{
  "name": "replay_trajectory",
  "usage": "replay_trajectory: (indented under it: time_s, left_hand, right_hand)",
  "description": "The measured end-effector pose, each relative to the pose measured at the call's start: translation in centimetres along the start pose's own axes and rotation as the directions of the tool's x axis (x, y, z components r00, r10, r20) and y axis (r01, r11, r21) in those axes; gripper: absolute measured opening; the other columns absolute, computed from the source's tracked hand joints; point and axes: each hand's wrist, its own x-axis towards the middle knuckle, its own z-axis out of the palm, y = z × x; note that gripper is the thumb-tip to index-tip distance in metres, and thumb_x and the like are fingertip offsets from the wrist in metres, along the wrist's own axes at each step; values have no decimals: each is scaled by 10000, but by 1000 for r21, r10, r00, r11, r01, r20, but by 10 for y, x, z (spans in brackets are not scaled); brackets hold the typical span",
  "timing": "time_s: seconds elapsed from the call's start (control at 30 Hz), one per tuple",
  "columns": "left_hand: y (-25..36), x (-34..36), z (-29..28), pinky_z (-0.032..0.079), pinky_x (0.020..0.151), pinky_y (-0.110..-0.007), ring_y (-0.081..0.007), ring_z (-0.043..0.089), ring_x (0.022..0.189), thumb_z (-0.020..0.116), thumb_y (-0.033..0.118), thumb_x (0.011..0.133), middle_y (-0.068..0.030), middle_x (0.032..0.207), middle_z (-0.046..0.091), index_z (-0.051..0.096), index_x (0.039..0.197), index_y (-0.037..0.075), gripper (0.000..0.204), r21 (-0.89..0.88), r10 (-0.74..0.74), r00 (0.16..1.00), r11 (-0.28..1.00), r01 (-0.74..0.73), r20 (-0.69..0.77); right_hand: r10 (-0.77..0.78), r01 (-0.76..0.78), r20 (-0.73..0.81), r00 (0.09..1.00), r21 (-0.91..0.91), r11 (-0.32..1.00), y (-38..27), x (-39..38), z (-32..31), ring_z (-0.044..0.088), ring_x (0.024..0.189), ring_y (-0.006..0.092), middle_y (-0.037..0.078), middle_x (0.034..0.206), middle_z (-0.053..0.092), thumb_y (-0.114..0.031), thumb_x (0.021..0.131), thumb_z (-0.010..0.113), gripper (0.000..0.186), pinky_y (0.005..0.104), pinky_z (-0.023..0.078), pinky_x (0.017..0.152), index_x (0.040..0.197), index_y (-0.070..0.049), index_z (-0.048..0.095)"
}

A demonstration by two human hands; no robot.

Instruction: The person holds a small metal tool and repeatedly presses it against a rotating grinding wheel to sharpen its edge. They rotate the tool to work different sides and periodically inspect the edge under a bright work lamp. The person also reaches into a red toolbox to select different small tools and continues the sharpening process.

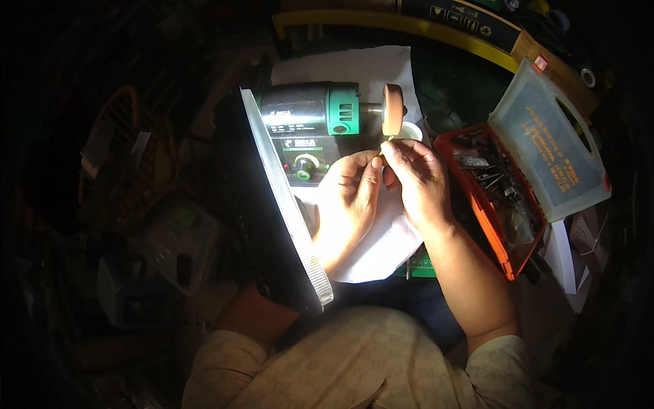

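Observation:
Just below a tan round wheel point(392, 109), my left hand point(351, 194) and my right hand point(419, 180) meet with fingertips pinched on a small dull piece point(381, 154), too small to make out clearly. The wheel sits on the shaft of a black and green motor point(306, 109). Under the motor is a control box point(289, 157) with a knob. A white round container point(411, 131) is partly hidden behind my right fingers. A white sheet point(375, 259) lies beneath my hands.
A long lit lamp point(286, 211) slants across the left of the work spot. At right an orange case point(477, 198) stands open with small parts and a clear lid point(545, 136). A basket point(129, 109) and plastic boxes point(122, 293) are at the dim left, a yellow rail point(409, 31) behind.

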Motion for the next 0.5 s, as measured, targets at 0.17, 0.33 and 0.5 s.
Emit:
replay_trajectory:
  time_s: [0.17,0.33,0.5]
  left_hand:
    - [2,-1,-1,517,794,-222,-69,624,866,634,81,1024,-46,966,710,673,1153,-28,173,13,4,996,1000,-5,87]
    - [4,-1,-2,539,814,-268,-137,677,883,664,51,993,-96,992,725,682,1156,-16,177,239,209,970,942,-234,123]
    - [6,-2,-1,548,821,-292,-194,701,910,675,40,977,-129,1022,724,685,1146,-3,174,240,280,952,923,-303,124]
  right_hand:
    - [-134,132,-33,990,-54,990,-4,-10,1,610,721,68,14,820,671,-126,996,681,164,212,487,663,1059,25,674]
    - [-391,364,-6,920,-354,862,-9,-19,-2,688,834,119,63,918,703,-51,956,708,126,238,545,751,1037,37,670]
    - [-544,515,99,833,-496,699,-16,-23,-6,669,785,144,84,937,682,-30,928,723,127,249,529,688,1035,21,678]
